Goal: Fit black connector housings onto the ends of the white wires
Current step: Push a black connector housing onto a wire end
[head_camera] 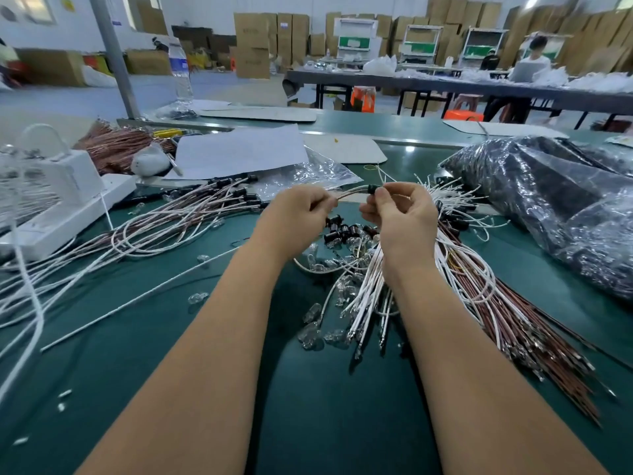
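My left hand [297, 214] pinches a thin white and brown wire pair [352, 192] that runs to the right. My right hand [399, 214] grips a small black connector housing [374, 190] at the end of that wire. Both hands are held above the green table [308, 389], a short gap apart. Below them lies a small heap of loose black housings [342, 231] and clear glass bulbs [318, 323]. A bundle of white and brown wires [472, 286] fans out under my right wrist. Wires fitted with black housings [191, 214] lie to the left.
A large clear plastic bag of black parts [555, 207] fills the right. A white device [65, 204] stands at the left, with paper sheets [239, 152] and copper-coloured wires [120, 145] behind. A water bottle [180, 68] stands at the back. A person sits at a far table.
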A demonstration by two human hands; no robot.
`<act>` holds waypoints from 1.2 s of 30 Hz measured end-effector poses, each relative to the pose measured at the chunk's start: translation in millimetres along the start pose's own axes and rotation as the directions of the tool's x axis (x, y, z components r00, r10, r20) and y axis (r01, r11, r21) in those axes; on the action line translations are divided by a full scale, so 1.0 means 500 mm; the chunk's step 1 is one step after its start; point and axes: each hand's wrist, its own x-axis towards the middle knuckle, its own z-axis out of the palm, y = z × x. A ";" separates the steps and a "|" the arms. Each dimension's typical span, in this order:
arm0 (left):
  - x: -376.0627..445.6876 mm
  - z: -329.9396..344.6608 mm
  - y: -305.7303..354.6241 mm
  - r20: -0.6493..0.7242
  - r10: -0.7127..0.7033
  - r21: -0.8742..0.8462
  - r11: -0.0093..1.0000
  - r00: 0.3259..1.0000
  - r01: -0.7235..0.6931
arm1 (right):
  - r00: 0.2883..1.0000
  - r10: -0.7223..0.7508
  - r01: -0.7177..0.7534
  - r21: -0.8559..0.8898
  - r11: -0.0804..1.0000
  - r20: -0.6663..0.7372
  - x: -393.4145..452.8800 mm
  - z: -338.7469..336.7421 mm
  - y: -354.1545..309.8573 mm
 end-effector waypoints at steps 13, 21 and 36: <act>-0.020 -0.102 -0.080 -0.639 -0.268 0.335 0.747 0.721 0.575 | 0.940 -0.314 0.124 -0.724 0.678 -0.133 0.021 -0.046 -0.029; -0.003 0.029 0.022 -0.179 -0.066 0.489 0.860 0.982 0.147 | 0.999 -0.041 -0.010 -0.998 0.067 -0.013 0.011 -0.056 -0.029; -0.003 0.044 0.001 -0.040 -0.164 -0.089 0.983 0.986 0.160 | 0.974 -0.201 -0.060 -0.978 0.199 -0.101 0.017 -0.060 -0.028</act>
